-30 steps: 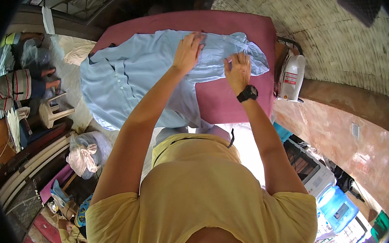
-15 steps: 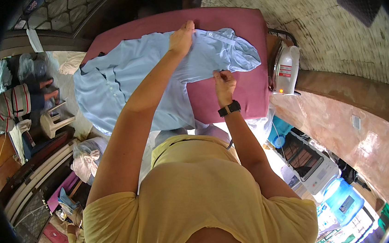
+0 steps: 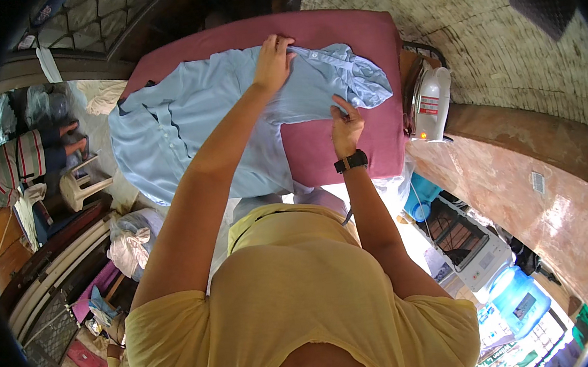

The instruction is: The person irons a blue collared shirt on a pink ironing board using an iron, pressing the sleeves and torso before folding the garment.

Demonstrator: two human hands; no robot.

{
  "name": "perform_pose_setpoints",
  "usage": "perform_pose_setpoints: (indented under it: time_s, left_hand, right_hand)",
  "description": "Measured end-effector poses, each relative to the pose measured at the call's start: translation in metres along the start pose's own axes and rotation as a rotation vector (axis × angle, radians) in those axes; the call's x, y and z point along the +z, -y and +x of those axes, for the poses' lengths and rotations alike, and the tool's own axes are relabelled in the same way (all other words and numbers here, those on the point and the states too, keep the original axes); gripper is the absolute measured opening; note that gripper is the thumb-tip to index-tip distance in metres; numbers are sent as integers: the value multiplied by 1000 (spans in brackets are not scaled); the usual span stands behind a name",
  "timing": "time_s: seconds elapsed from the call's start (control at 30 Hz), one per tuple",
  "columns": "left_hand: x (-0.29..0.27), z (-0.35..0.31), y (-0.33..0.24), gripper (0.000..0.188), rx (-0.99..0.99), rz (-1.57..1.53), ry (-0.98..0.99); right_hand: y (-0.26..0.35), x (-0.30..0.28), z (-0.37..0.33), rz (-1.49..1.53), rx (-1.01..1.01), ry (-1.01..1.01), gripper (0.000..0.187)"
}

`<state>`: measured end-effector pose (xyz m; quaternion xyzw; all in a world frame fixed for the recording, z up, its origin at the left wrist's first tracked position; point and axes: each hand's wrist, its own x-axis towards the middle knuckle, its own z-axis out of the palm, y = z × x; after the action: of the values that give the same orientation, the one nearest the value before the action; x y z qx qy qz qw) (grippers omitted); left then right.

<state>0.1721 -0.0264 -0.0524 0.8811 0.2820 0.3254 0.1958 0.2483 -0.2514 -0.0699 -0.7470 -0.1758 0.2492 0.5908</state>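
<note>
A light blue button-up shirt (image 3: 198,132) lies spread over a maroon padded board (image 3: 347,151), one sleeve (image 3: 313,87) stretched to the right with its cuff end bunched. My left hand (image 3: 275,65) rests at the sleeve's far edge, fingers loosely apart on the cloth. By the near edge of the sleeve, close to the cuff, is my right hand (image 3: 347,126), its fingers spread and the index pointing away from me. It wears a black wristwatch. At the board's right end stands a white iron (image 3: 430,105) with a small orange light on.
A dark metal rail (image 3: 429,51) curves around the iron's stand. To the left are a beige plastic stool (image 3: 81,188) and another person's legs (image 3: 70,140). Plastic bags (image 3: 131,243) sit nearer on that side. At lower right are a white appliance (image 3: 475,251) and a blue water jug (image 3: 517,300).
Both hands have loosened from a pinch on the sleeve's edges, and their fingers are now apart. The shirt lies almost the same.
</note>
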Motion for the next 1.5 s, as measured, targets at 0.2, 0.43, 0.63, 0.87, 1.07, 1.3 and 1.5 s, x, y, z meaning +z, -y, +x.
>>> perform_pose_setpoints:
  time_s: [0.2,0.43,0.63,0.87,1.07,1.3,1.5]
  left_hand:
    - [-4,16,-13,15,-282,-40,170]
    - [3,-36,-5,27,-5,45,93]
    - [-9,-48,-27,59,98,263,215]
    - [-7,-52,-25,69,87,346,301]
    - [-1,-48,-27,55,-3,288,259]
    - [-37,-10,39,33,-282,277,0]
    - [-93,12,84,31,-363,371,439]
  right_hand:
    - [20,10,-2,-288,-187,-143,62]
    - [69,8,-9,-770,-384,-239,44]
    - [76,58,82,-885,-789,-73,27]
    - [74,47,148,-1170,-862,110,16]
    - [46,69,97,-678,-808,192,22]
    - [36,66,58,-840,-857,348,40]
    - [43,69,54,-951,-903,332,54]
